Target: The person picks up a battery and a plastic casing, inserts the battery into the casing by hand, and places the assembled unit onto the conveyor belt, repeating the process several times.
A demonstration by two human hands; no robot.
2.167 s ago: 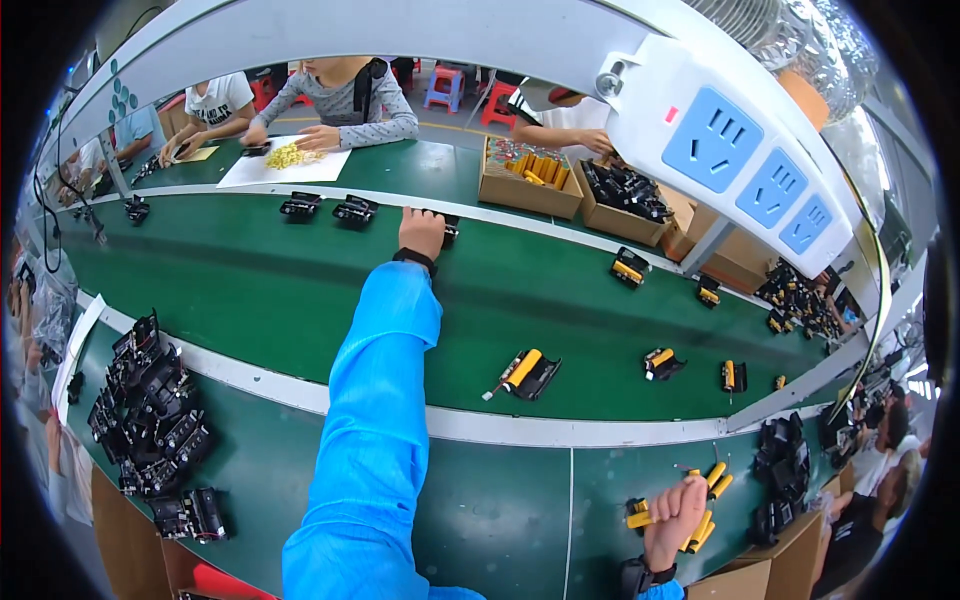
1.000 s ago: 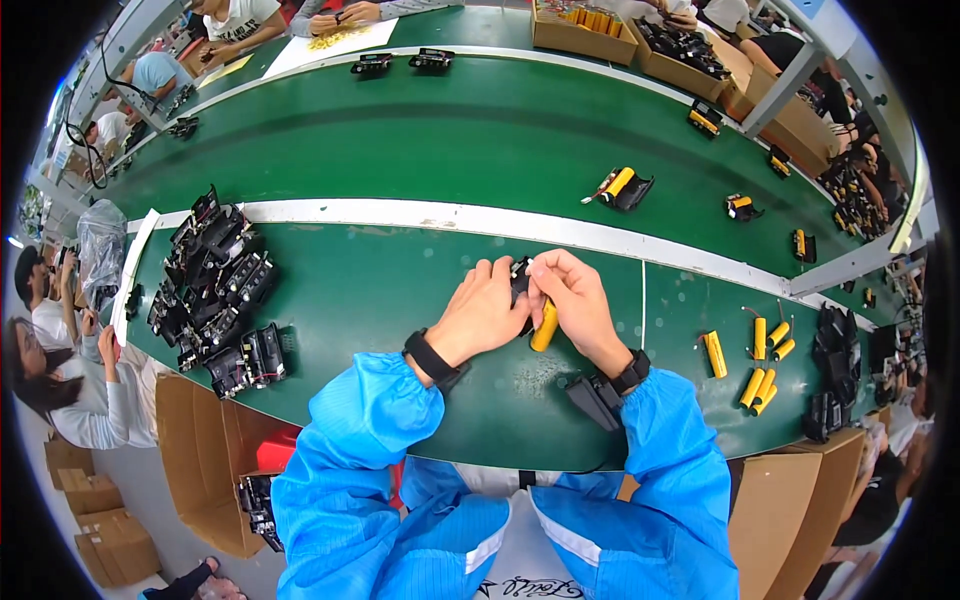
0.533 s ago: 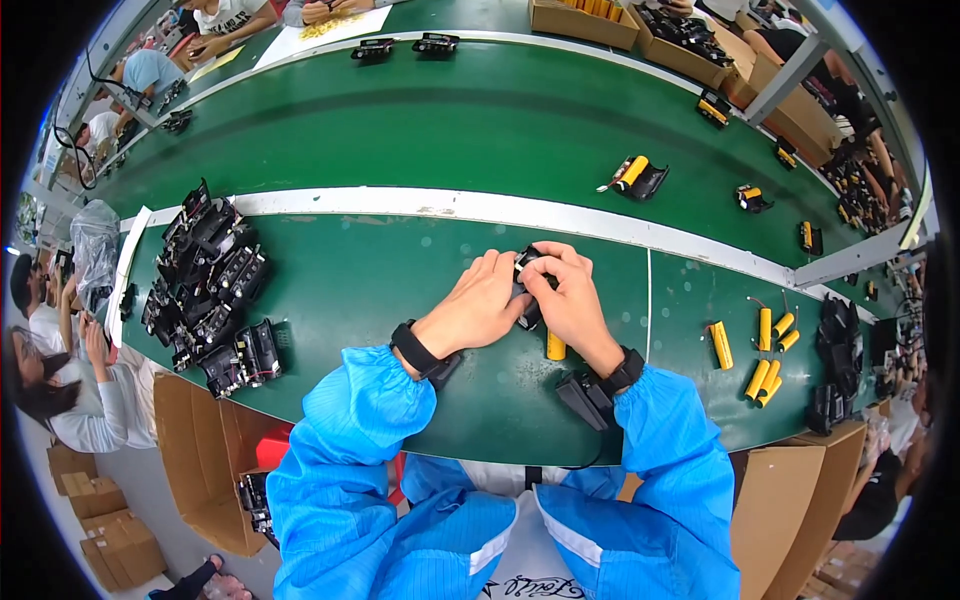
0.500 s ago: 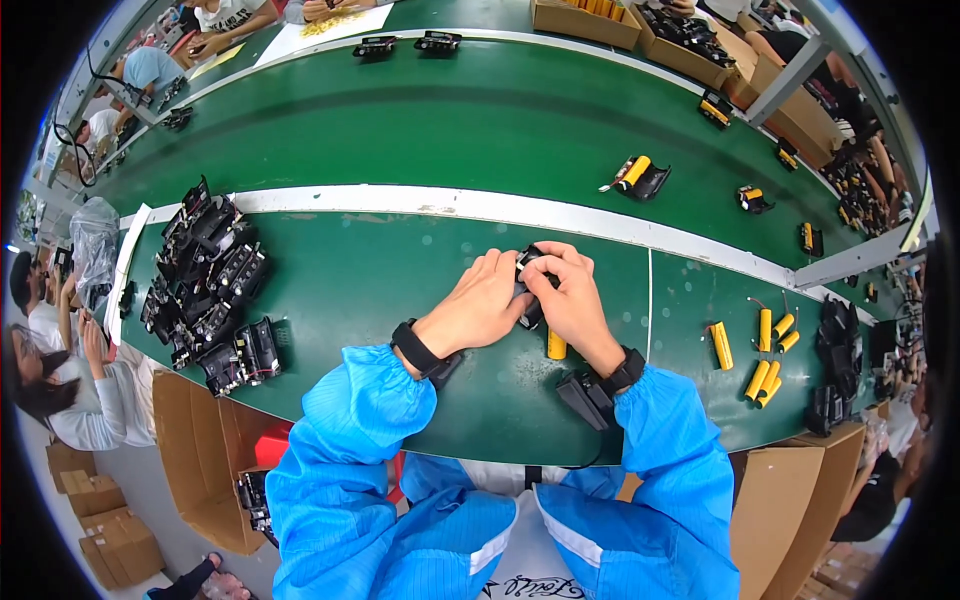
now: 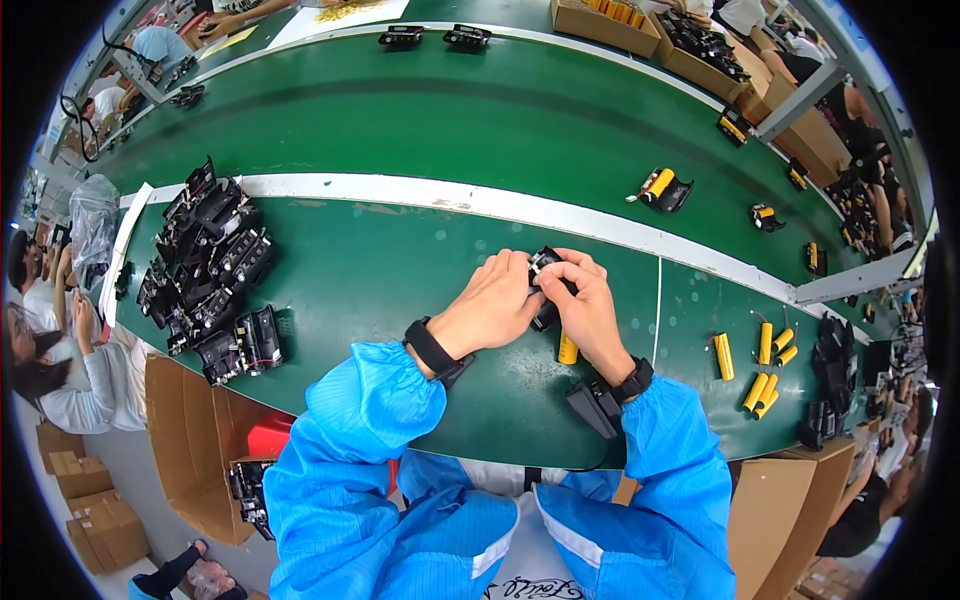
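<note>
A green tabletop (image 5: 400, 290) runs beside a green conveyor (image 5: 480, 120). A heap of black holders (image 5: 205, 270) lies at the left, loose yellow cells (image 5: 765, 370) at the right. Mid-tabletop, the left hand (image 5: 495, 305) and right hand (image 5: 585, 305) meet, both pinching one black holder (image 5: 545, 270) held just above the surface. A single yellow cell (image 5: 567, 348) lies under the right hand.
</note>
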